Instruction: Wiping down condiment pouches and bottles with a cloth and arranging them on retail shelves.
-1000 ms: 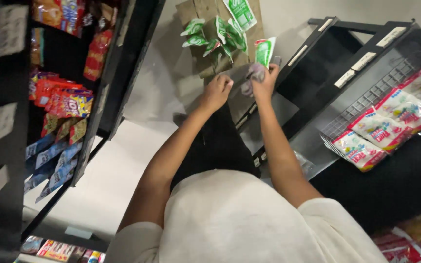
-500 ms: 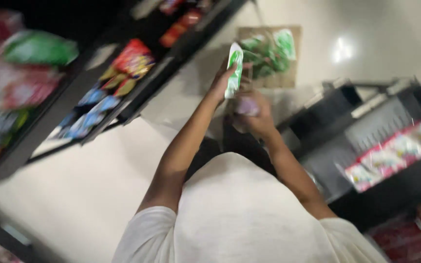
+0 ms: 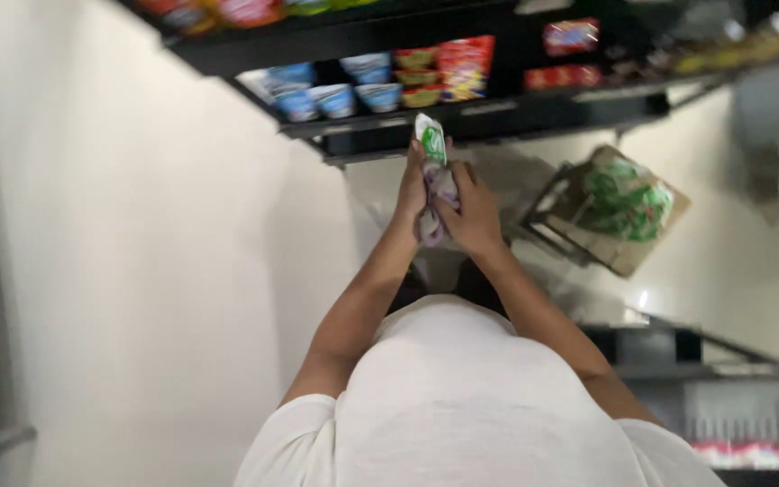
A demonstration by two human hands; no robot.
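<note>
A: Where's the packet (image 3: 431,144) now?

B: Off the box (image 3: 626,212), lifted just below the dark shelf (image 3: 498,113). Both hands are shut on it: the left hand (image 3: 412,191) along one side, the right hand (image 3: 472,212) wrapped round the lower part (blurred, so the fingers are hard to make out).

A: So how far along?

B: I'd judge it picked but not yet placed. More green packets (image 3: 628,200) lie in the box, right of the shelf's cups (image 3: 335,97).
</note>
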